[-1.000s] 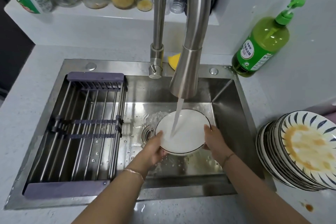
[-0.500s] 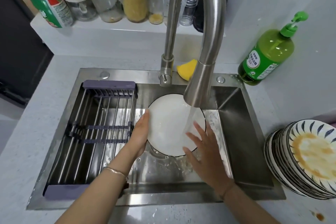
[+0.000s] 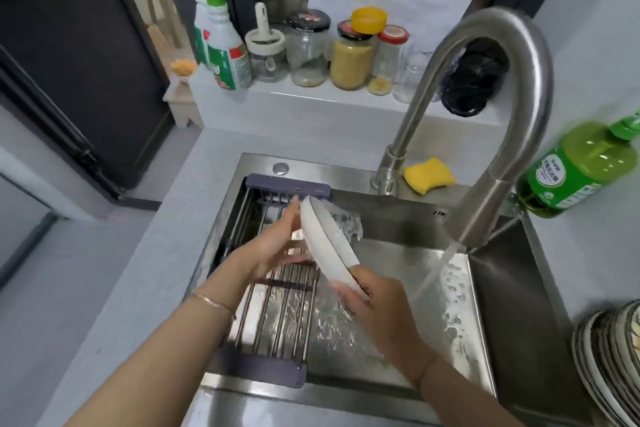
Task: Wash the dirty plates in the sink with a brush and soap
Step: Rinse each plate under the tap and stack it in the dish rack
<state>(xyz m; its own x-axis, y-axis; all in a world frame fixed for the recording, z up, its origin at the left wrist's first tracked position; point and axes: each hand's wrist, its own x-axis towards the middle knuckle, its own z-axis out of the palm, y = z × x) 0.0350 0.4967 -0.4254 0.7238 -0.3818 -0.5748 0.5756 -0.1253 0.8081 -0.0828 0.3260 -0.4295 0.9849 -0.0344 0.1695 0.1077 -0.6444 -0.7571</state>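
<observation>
My plate point(image 3: 325, 243) is turned edge-on so its face is out of sight, the fingertips of my right hand point(image 3: 377, 308) vanish behind its lower rim, and the soap bottle point(image 3: 575, 170) and dirty stack point(image 3: 609, 357) run off the right edge.

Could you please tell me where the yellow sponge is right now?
In the head view the yellow sponge lies on the back rim of the sink, just right of the faucet base and left of the green soap bottle.
</observation>
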